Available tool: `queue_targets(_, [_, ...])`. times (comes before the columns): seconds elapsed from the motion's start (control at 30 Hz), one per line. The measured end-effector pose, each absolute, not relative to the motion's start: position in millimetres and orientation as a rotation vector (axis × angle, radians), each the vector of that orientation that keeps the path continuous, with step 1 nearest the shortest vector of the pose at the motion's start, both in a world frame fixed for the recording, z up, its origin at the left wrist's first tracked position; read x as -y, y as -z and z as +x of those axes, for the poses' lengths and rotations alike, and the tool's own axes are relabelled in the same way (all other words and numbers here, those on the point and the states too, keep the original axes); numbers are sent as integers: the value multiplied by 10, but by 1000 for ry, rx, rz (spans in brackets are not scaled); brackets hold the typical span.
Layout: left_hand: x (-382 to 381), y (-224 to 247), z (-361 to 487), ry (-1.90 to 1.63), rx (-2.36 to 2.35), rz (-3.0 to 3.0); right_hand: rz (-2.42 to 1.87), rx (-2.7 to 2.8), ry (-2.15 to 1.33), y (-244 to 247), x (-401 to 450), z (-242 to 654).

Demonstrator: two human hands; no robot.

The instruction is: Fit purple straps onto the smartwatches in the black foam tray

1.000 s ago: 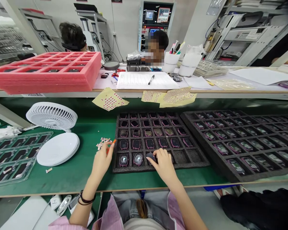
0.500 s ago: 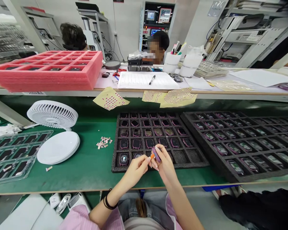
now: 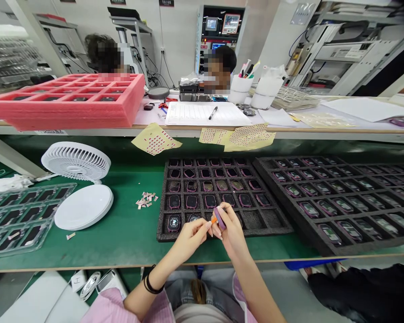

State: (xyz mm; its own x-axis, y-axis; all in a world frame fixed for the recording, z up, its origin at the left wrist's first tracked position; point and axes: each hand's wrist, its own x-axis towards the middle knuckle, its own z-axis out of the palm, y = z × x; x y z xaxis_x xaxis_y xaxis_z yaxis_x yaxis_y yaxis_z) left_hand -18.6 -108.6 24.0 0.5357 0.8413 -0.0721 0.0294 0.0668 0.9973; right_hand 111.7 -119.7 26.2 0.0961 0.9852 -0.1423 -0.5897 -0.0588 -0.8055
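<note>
My right hand [image 3: 231, 229] grips a purple watch case [image 3: 220, 218], held on edge above the front row of a black foam tray [image 3: 202, 231]. Pinched in the fingers of my left hand [image 3: 193, 235] is a small orange piece [image 3: 214, 220], which touches the watch case. Both hands meet at the fingertips. Dark watches with purple frames fill most of the tray's compartments; one watch [image 3: 173, 222] at the front left has a lit face. What lies directly under my hands is partly hidden.
A white fan [image 3: 84, 206] stands left, beside small strips [image 3: 147, 200] and a clear tray [image 3: 49, 226]. Another foam tray [image 3: 306, 224] of watches is at the right. Pink foam [image 3: 87, 112] and papers [image 3: 202, 114] lie on the shelf. Two people sit beyond.
My hands and the watch case keep almost the same pose. Behind the shelf, the head of the person at the left has turned and shifted slightly. The view has moved a little.
</note>
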Motion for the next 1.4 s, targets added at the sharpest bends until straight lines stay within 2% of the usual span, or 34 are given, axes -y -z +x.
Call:
queue_targets(0.47, [1060, -356, -244, -699, -811, 1379, -857, 670, -1398, -253, 1214, 1109])
queue_targets(0.67, [1064, -389, -230, -694, -753, 1326, -759, 488, -1578, -291, 1209, 1053])
queue_targets(1.17, [1067, -183, -126, -720, -803, 1188, -819, 219, -1574, -151, 1127, 1046])
queue_targets(1.4, [989, -186, -95, -813, -879, 1179, -871, 409, -1451, -153, 1163, 1042])
